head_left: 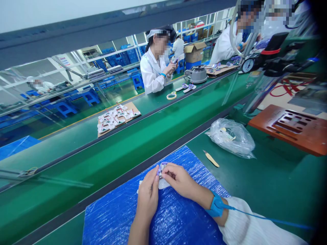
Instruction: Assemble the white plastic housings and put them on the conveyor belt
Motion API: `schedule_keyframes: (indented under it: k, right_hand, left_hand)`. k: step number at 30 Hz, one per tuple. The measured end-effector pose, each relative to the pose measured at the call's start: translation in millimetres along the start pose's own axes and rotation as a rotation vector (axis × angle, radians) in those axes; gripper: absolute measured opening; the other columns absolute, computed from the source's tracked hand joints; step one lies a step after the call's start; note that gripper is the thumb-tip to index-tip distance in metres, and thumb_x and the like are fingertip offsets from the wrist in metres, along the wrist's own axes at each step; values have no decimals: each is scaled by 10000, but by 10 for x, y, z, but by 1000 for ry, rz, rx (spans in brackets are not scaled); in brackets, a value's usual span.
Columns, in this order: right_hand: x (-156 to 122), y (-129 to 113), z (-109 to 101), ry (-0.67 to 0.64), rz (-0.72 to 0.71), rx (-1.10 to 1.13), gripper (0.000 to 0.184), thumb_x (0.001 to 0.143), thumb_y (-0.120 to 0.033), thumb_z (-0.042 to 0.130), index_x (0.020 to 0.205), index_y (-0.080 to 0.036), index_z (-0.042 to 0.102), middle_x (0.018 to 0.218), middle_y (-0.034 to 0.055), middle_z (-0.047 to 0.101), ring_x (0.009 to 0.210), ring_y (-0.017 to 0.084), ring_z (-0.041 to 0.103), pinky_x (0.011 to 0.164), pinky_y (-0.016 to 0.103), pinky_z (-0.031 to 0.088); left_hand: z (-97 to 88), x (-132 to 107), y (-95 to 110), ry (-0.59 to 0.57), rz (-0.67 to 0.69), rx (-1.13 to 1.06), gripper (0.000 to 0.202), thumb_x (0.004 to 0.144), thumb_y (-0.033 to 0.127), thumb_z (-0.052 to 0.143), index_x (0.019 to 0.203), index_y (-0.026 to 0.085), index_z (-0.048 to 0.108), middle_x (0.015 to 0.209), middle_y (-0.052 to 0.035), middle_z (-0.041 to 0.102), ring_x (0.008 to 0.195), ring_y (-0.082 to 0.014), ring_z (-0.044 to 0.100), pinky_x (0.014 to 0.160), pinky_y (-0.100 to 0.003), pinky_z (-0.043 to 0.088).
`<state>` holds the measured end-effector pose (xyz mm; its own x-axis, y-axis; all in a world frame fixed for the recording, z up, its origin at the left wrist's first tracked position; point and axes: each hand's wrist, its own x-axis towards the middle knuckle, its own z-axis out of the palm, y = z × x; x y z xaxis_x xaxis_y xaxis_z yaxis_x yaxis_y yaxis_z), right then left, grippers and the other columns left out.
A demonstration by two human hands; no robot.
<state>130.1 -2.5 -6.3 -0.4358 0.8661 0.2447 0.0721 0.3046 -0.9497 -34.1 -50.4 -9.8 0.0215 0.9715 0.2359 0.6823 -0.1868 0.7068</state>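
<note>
Around ribbed blue foam mat (114,217):
- crinkled clear plastic bag (231,137) right of mat
- flat tan pry stick (211,158) just off mat's right edge
- brown slotted fixture plate (291,127) farther right
- glossy green conveyor belt (102,160) beyond mat
- cardboard tray (134,106) of white parts across belt

Small white-and-purple part (161,172) over mat's far edge, pinched between fingertips of left hand (148,197) and right hand (178,180). Fingers cover most of it, shape unclear. Blue wrist strap (217,206) on right wrist, cord running right off mat.

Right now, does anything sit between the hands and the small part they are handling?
Nothing visible does. The left hand and right hand both pinch the small part over the blue mat; the plastic bag lies well off to the right.
</note>
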Motion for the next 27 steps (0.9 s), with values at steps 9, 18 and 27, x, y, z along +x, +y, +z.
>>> schedule_keyframes:
  k: [9, 18, 27]
  right_hand:
    - [5, 65, 41, 73, 70, 91, 175, 864, -164, 559, 702, -172, 625, 704, 1, 577, 693, 147, 529, 648, 258, 405]
    - [66, 85, 73, 368, 107, 202, 265, 876, -383, 572, 1005, -178, 678, 929, 73, 625, 688, 161, 557, 610, 276, 447]
    - [121, 196, 38, 298, 331, 313, 488, 749, -640, 618, 885, -177, 693, 565, -1, 516, 514, 168, 472, 492, 287, 388]
  left_hand:
    - [115, 0, 10, 21, -12, 18, 392, 964, 331, 402, 1273, 183, 593, 1248, -122, 611, 1162, -221, 574, 993, -402, 482]
    - [-266, 548, 40, 286, -200, -9, 424, 910, 405, 506, 1285, 211, 550, 1218, -100, 606, 1052, -214, 600, 857, -335, 507]
    - [-862, 1891, -391, 545, -418, 20, 357, 789, 163, 625, 1133, 69, 606, 1117, -191, 643, 1056, -266, 610, 971, -404, 431]
